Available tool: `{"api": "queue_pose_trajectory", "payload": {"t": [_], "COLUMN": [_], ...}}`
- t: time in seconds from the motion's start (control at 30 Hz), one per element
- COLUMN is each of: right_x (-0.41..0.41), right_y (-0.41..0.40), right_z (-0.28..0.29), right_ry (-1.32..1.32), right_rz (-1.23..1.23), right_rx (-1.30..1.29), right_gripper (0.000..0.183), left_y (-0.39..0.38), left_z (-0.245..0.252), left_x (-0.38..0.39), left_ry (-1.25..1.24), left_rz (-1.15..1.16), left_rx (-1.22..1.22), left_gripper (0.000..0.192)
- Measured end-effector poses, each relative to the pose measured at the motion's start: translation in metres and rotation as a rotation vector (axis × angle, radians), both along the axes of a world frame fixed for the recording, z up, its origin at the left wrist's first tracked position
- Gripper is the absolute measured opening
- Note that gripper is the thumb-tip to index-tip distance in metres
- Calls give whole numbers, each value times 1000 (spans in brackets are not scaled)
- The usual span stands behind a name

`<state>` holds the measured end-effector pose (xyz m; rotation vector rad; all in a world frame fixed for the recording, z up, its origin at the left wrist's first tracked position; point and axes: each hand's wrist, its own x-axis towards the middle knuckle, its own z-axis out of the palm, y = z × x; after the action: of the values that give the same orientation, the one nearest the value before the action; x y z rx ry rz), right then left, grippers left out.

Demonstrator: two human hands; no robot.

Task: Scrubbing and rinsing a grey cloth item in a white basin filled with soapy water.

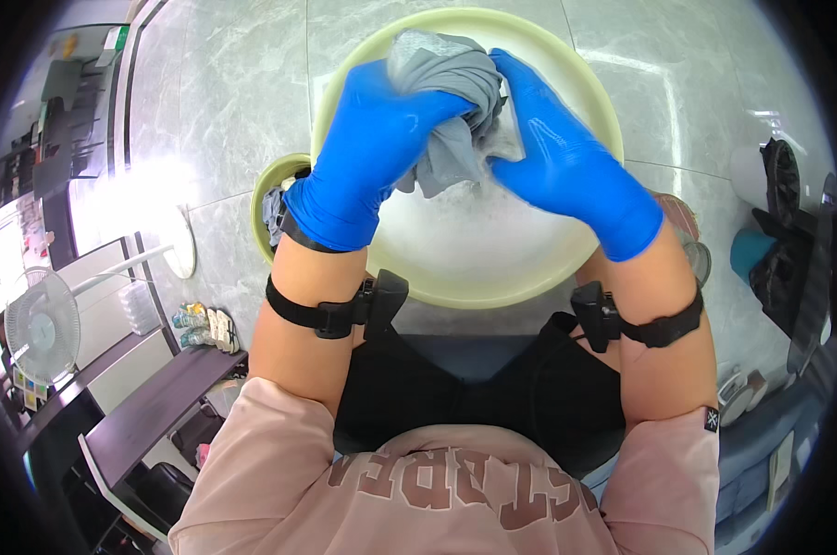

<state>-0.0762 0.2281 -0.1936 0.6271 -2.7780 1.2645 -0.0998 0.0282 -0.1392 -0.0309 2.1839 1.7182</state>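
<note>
My left hand (397, 128), in a blue rubber glove, grips a bunched wet grey cloth (453, 76) above a large round basin with a pale green rim (474, 300). The cloth is twisted into folds, and its loose end hangs down below my left thumb. My right hand (557, 139), gloved the same way, is spread beside the cloth with thumb and fingers apart. Its fingertips come close to the cloth's right side; whether they touch it I cannot tell. Whitish, cloudy water (481, 243) lies in the basin.
A smaller green tub (260, 215) holding dark and grey fabric stands left of the basin on the grey tiled floor (238, 90). Further left are a white pedestal fan (42, 333) and a dark desk (161, 409). A white bin (748, 173) with a black bag stands at right.
</note>
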Motion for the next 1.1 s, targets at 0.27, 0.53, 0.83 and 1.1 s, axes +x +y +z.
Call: {"api": "queue_pose_trajectory", "payload": {"t": [0.27, 0.53, 0.83, 1.1], "right_x": [-31, -22, -6, -30], "right_y": [-25, -37, -55, -37], "right_z": [-51, -10, 3, -9], "right_ry": [-167, -481, -552, -571], "right_rz": [-160, -275, -243, -324], "right_rx": [-601, -1427, -1372, -1436], "right_gripper": [71, 34, 46, 45], "left_y": [-6, -18, 0, 7], "left_z": [25, -7, -47, -49], "left_x": [10, -6, 16, 18], "left_ry": [88, 293, -117, -224], "left_rz": [-56, -171, 18, 6], "left_rx": [222, -74, 793, 266], "left_gripper": [27, 49, 62, 36]}}
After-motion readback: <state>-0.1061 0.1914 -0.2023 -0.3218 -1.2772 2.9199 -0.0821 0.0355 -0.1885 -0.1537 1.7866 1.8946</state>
